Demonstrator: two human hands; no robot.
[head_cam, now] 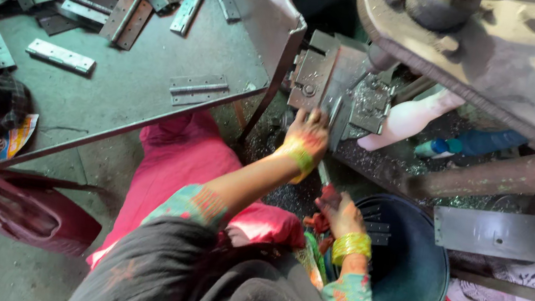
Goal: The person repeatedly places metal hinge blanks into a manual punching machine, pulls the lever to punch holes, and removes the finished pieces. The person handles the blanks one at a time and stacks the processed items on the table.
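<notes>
Steel hinge plate [334, 114] stands in the press fixture [330, 83], left hand [307, 135] fingers closed on its lower edge. Right hand [340, 210] grips a narrow metal strip [324, 174] above the dark bucket [412, 270].

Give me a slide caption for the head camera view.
Left hand at a press machine's die, right hand over a dark bucket, metal hinges on the table.

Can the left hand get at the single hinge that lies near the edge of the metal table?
Probably yes. The left hand rests at the press fixture, close beside the table. Nothing stands between it and the hinge, only the table's corner.
</notes>
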